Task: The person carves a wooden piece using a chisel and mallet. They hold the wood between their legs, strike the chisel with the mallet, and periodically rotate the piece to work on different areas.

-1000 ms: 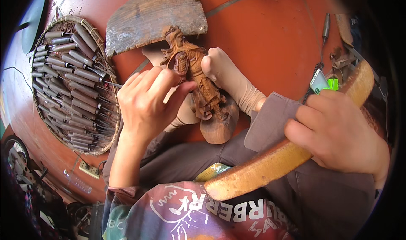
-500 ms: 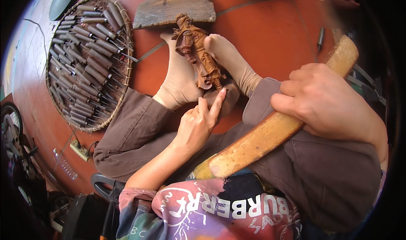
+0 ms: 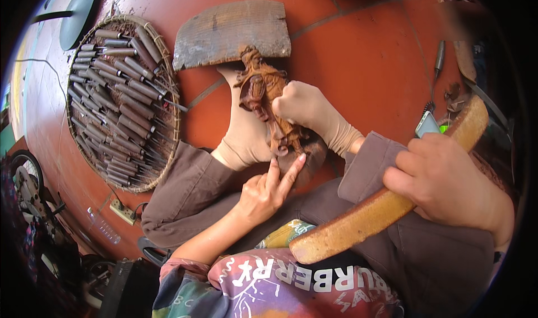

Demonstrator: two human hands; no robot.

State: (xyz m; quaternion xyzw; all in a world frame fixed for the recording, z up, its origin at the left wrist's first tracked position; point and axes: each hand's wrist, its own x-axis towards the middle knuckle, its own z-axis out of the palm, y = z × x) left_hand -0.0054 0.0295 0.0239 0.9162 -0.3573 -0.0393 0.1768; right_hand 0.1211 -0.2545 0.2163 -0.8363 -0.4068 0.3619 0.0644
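A carved brown wooden figurine of a standing figure lies between my two feet in beige socks, its head away from me. The right foot presses against its side. Two outstretched fingers of my left hand rest at the figurine's rounded base, the other fingers curled under; nothing shows in this hand. My right hand is wrapped round a long, curved, yellow-brown wooden bar, which slants across my right leg with its lower end near my shirt.
On the left, a round woven tray holds many wooden-handled carving tools. Beyond the figurine lies a worn wooden board. A power strip sits below the tray. At the right are a phone and a handled tool with a coiled cord.
The whole view has shifted, so floor things sit lower in the picture. The bar in my right hand has tilted a little flatter. My left fingers stay at the figurine's base.
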